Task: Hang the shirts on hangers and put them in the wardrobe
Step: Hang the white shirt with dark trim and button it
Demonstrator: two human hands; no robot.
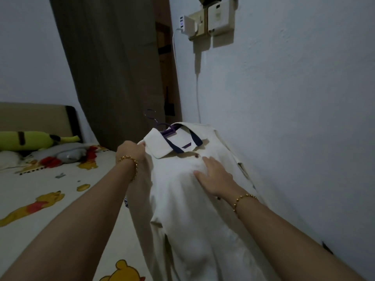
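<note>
I read left hand (130,152) pinching shirt (188,230) shoulder; right hand (216,177) flat on front, fingers straight. Risk: collar open, shirt could slide off hanger (168,132) on lift.

Shirt (192,199): cream woven cloth, matt, softly creased; collar band lined in dark navy cloth.
Button (196,156): small, dark, glossy.
Hanger (168,132): purple plastic, smooth, faint sheen.
Bracelets (129,159): gold-coloured metal beads, bright.
Sheet (50,189), left: printed cloth, matt.
Toy (30,139), far left: yellow-green plush, soft nap.
Curtain (111,67), far: brown cloth, matt.
Wall (304,98), right: painted, matt, slightly rough.
Charger (186,25): white plastic, smooth.
</note>
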